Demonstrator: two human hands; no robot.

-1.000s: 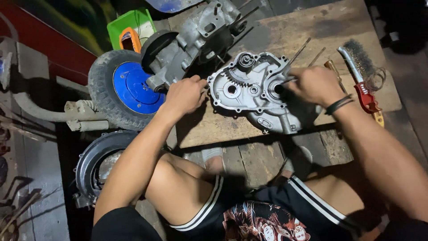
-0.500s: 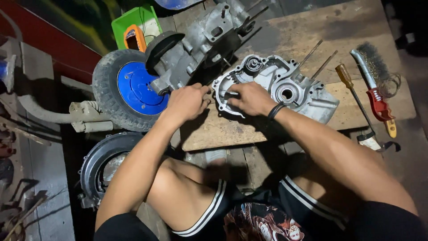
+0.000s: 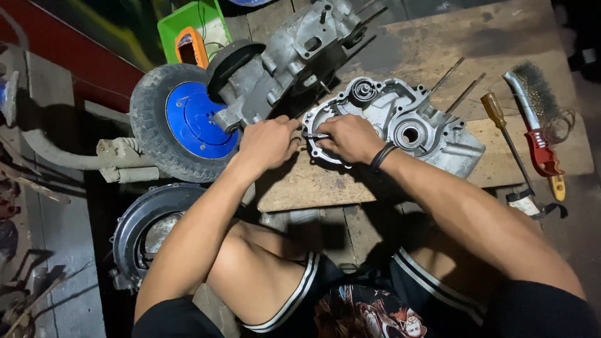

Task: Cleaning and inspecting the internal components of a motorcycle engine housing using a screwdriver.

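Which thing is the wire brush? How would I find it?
Start at the wooden board that the grey engine case lies on, and go to its right edge. There, right of the screwdriver with the amber handle, lies the wire brush. It alone has a patch of dark bristles at the top and a red grip lower down.

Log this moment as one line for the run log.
left hand: at engine cover edge | right hand: on cover, thin metal tool between hands | nearby: blue wheel, screwdriver, wire brush
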